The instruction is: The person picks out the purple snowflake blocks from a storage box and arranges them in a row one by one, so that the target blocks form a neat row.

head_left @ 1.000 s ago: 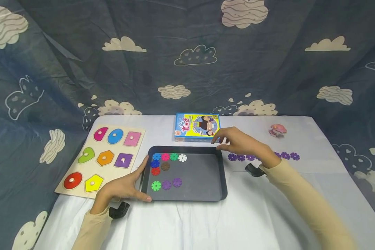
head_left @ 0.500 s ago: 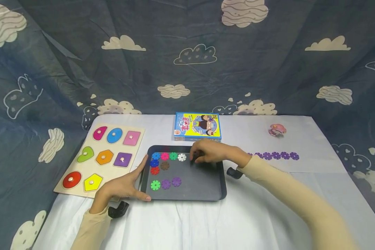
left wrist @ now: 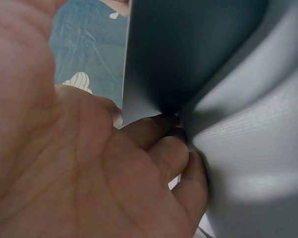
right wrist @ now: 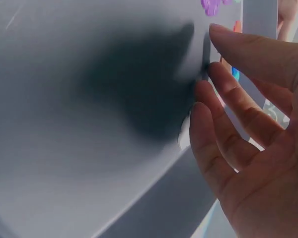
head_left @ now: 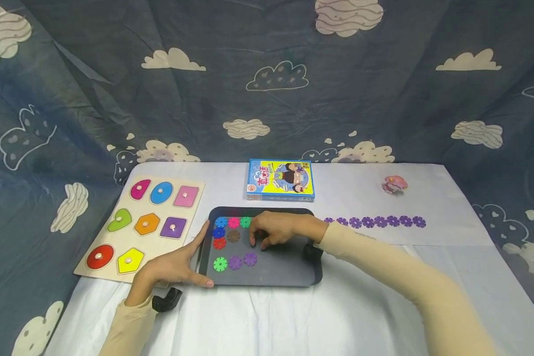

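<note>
A dark grey tray (head_left: pixel 285 277) lies on the table with several small notched plastic discs inside. Among them are a light green disc (head_left: pixel 220 264), a purple disc (head_left: pixel 250 259) and a brown disc (head_left: pixel 233 236). My left hand (head_left: pixel 171 267) grips the tray's left side, thumb at the near corner; its fingers (left wrist: pixel 161 153) curl against the outer edge. Over the tray, my right hand (head_left: pixel 276 228) has loosely bent fingers, with thumb and forefinger apart. Part of a white disc (head_left: pixel 251 232) may be behind it; the right wrist view shows a white disc (right wrist: pixel 184 136) beside its fingertips.
Right of the tray runs a row of purple discs (head_left: pixel 380 222). Behind stands a blue and yellow box (head_left: pixel 280 179). A wooden shape puzzle board (head_left: pixel 142 225) lies left, and a small pink toy figure (head_left: pixel 394 184) sits at the back right.
My right hand has moved left from near the purple row, across the tray to the upper discs, uncovering the row. The left hand has stayed at the tray's left side.
</note>
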`<state>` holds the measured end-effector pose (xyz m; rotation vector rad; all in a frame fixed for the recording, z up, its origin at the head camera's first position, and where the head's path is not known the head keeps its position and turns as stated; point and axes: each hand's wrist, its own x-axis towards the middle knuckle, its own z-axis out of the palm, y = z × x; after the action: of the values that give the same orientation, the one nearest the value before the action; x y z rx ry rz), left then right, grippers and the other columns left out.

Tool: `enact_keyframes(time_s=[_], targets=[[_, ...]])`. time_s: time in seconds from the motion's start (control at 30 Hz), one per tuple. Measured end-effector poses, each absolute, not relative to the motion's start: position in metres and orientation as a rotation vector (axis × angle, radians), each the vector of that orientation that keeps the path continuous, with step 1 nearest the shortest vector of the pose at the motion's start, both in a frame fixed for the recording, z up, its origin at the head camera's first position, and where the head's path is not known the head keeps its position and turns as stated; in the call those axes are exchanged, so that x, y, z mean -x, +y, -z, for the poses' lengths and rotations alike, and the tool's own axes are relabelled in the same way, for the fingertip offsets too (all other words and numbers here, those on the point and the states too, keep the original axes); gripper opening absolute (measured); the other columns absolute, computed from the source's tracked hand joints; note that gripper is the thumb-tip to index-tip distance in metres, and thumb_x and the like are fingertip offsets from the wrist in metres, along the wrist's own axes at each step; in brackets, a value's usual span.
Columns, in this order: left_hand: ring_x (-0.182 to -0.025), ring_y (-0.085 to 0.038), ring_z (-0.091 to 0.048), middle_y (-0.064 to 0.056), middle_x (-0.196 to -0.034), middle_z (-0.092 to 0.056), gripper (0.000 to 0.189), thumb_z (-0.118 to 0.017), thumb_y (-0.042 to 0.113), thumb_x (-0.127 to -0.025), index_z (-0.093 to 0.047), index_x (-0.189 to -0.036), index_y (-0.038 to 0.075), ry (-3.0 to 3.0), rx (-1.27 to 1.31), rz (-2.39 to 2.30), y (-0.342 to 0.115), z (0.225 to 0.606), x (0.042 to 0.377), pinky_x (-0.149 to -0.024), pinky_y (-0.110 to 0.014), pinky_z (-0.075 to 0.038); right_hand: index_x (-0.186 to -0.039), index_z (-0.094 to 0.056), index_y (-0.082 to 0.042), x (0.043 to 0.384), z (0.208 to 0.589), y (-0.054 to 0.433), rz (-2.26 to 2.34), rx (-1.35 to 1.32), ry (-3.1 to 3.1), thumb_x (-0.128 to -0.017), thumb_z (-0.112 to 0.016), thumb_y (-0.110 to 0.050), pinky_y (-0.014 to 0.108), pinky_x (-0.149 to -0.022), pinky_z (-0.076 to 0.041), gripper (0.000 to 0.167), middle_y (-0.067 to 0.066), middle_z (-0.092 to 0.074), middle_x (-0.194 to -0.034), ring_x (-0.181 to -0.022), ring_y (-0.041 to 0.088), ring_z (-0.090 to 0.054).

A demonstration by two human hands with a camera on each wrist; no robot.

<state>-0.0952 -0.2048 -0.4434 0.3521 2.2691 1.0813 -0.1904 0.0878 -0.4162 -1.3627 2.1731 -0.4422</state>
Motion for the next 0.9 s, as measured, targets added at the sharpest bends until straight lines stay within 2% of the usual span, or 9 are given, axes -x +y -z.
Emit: enact_keyframes(time_s=[0.2, 0.47, 0.9], targets=[[-0.154, -0.045, -0.005, -0.014, -0.169, 0.006, 0.143, -0.094, 0.035, -0.065, 0.012, -0.161, 0.031, 2.263, -0.353, -1.092, -0.204, 0.444, 0.095, -0.118, -0.070, -0.015, -0.099, -0.074, -0.014, 0.185, 0.419, 0.079, 0.388, 1.357, 2.152, -0.088, -0.076, -0.007, 0.020, -0.075, -0.046, 0.014, -0.002, -0.067, -0.102, -0.087, 0.015, -0.055], [-0.153, -0.046, -0.008, -0.015, -0.169, 0.006, 0.142, -0.094, 0.035, -0.066, 0.013, -0.160, 0.032, 2.259, -0.348, -1.093, -0.204, 0.443, 0.094, -0.118, -0.070, -0.017, -0.095, -0.073, -0.017, 0.177, 0.421, 0.070, 0.307, 1.401, 2.172, -0.085, -0.077, -0.006, 0.021, -0.083, -0.046, 0.016, -0.004, -0.066, -0.101, -0.091, 0.010, -0.053], [-0.154, -0.044, -0.006, -0.014, -0.169, 0.008, 0.143, -0.094, 0.034, -0.066, 0.013, -0.160, 0.030, 2.255, -0.350, -1.100, -0.204, 0.442, 0.094, -0.119, -0.069, -0.015, -0.090, -0.072, -0.015, 0.169, 0.419, 0.059, 0.223, 1.395, 2.204, -0.083, -0.077, -0.004, 0.024, -0.088, -0.048, 0.014, -0.004, -0.065, -0.102, -0.095, 0.008, -0.052]])
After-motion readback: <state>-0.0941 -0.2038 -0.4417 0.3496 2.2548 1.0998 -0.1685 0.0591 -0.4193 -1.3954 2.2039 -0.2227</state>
